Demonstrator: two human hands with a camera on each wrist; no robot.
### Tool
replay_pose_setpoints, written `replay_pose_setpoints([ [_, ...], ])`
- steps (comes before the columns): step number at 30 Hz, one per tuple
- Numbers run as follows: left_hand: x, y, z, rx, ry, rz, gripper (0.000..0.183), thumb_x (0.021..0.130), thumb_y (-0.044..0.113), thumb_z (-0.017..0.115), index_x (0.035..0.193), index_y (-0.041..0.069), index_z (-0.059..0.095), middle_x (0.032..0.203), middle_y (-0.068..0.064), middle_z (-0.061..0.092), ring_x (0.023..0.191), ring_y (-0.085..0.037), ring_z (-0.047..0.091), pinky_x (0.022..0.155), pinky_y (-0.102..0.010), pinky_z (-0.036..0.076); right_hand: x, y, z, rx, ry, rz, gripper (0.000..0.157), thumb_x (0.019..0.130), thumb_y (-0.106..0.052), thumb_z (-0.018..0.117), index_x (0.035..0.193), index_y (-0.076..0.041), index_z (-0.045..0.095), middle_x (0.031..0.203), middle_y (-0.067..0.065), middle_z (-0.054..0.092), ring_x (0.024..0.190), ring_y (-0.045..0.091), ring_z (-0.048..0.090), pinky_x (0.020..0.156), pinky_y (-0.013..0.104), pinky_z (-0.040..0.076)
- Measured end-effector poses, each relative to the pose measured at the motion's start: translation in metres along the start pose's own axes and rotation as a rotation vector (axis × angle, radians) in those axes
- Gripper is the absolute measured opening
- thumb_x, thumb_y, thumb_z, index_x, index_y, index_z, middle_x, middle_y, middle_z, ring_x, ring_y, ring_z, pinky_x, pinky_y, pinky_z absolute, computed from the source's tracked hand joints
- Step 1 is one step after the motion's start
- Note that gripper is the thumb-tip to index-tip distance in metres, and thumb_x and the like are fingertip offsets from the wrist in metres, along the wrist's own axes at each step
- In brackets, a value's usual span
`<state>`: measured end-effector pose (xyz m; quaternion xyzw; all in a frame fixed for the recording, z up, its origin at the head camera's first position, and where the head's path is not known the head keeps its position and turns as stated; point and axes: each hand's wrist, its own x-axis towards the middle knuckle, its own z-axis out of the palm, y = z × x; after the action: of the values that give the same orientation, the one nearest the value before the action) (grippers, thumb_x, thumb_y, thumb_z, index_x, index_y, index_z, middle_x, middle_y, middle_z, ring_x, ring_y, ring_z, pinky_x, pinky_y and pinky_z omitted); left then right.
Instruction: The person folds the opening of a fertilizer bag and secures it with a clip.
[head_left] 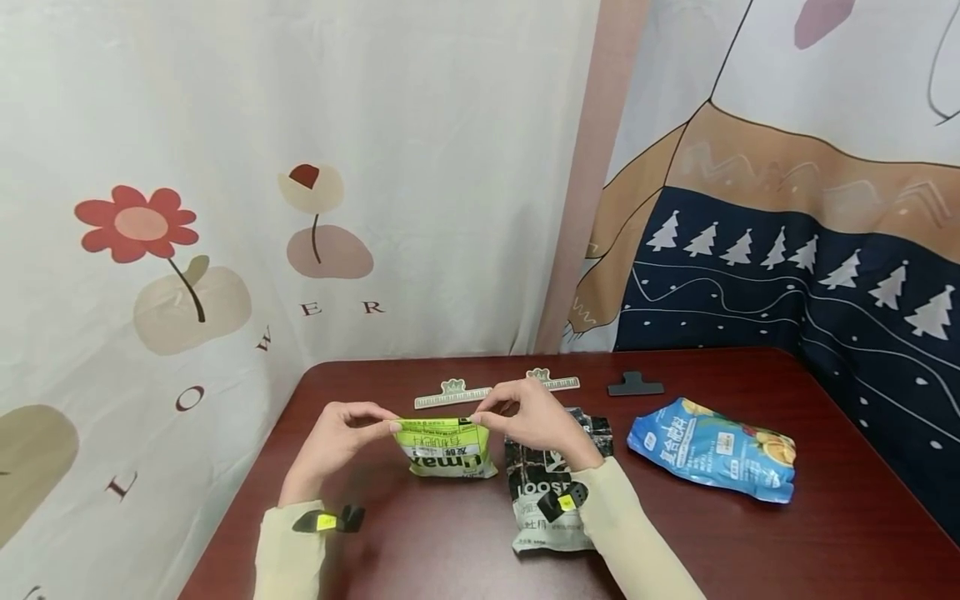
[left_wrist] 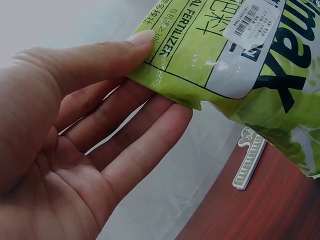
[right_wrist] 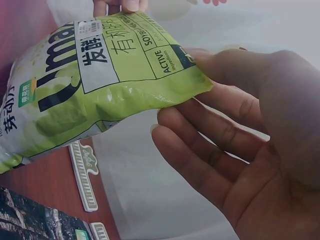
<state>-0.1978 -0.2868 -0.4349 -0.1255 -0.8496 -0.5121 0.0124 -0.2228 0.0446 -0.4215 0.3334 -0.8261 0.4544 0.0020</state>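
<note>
A green fertilizer bag [head_left: 447, 454] hangs between both hands, its printing upside down in the head view. My left hand [head_left: 337, 442] pinches one top corner between thumb and fingers. At the opposite corner my right hand [head_left: 536, 421] pinches the bag the same way. In the left wrist view the thumb lies over the printed face of the green bag [left_wrist: 220, 65], the fingers behind it. The right wrist view shows the bag [right_wrist: 110, 85] bulging below its flat top edge. Partly under the right forearm lies a black and white soil bag [head_left: 536, 508].
Two pale ruler-edged clips [head_left: 452, 394] lie behind the green bag, one partly covered by the right hand. A dark clip [head_left: 635, 384] is farther right. A blue bag with fruit pictures [head_left: 712, 450] rests on the right of the dark red table [head_left: 420, 542]. Curtains hang behind.
</note>
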Motion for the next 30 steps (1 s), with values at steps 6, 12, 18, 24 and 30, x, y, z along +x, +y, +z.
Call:
replay_pose_setpoints([
  [6, 0.000, 0.001, 0.000, -0.002, 0.002, -0.006, 0.014, 0.086, 0.025, 0.084, 0.097, 0.017, 0.082, 0.092, -0.002, 0.079, 0.086, -0.011, 0.071, 0.073, -0.029, 0.057, 0.002, 0.002, -0.004, 0.052, 0.013, 0.058, 0.008, 0.096, -0.029, 0.074, 0.100, -0.025, 0.079, 0.094, -0.009, 0.077, 0.081, 0.012, 0.073, 0.073, 0.029, 0.059],
  [12, -0.001, -0.001, 0.000, 0.003, -0.006, 0.009, 0.014, 0.087, 0.024, 0.083, 0.098, 0.014, 0.081, 0.092, -0.004, 0.079, 0.084, -0.008, 0.068, 0.071, -0.030, 0.056, 0.008, 0.006, -0.004, 0.033, 0.015, 0.095, 0.013, 0.096, -0.029, 0.074, 0.108, -0.026, 0.077, 0.102, -0.009, 0.076, 0.091, 0.010, 0.071, 0.081, 0.033, 0.059],
  [18, -0.001, -0.001, -0.001, -0.002, -0.009, -0.004, 0.016, 0.087, 0.024, 0.083, 0.099, 0.014, 0.081, 0.094, -0.005, 0.079, 0.085, -0.007, 0.068, 0.072, -0.031, 0.057, 0.016, 0.007, -0.003, -0.029, -0.008, 0.099, 0.023, 0.095, -0.028, 0.075, 0.117, -0.024, 0.073, 0.114, 0.001, 0.075, 0.094, 0.010, 0.067, 0.076, 0.029, 0.056],
  [24, 0.000, -0.001, -0.001, -0.003, -0.018, -0.011, 0.017, 0.087, 0.025, 0.083, 0.100, 0.014, 0.081, 0.093, -0.002, 0.079, 0.084, -0.008, 0.068, 0.072, -0.030, 0.056, 0.026, 0.014, 0.001, -0.123, -0.036, 0.094, 0.034, 0.094, -0.026, 0.076, 0.126, -0.017, 0.070, 0.124, 0.000, 0.073, 0.102, 0.019, 0.068, 0.081, 0.032, 0.055],
  [30, 0.000, -0.001, -0.001, -0.016, -0.019, -0.027, 0.018, 0.086, 0.025, 0.084, 0.099, 0.014, 0.081, 0.093, -0.003, 0.079, 0.084, -0.009, 0.069, 0.073, -0.031, 0.058, 0.039, 0.025, 0.008, -0.193, -0.078, 0.114, 0.044, 0.094, -0.028, 0.076, 0.134, -0.014, 0.065, 0.134, 0.008, 0.069, 0.115, 0.026, 0.066, 0.095, 0.043, 0.055],
])
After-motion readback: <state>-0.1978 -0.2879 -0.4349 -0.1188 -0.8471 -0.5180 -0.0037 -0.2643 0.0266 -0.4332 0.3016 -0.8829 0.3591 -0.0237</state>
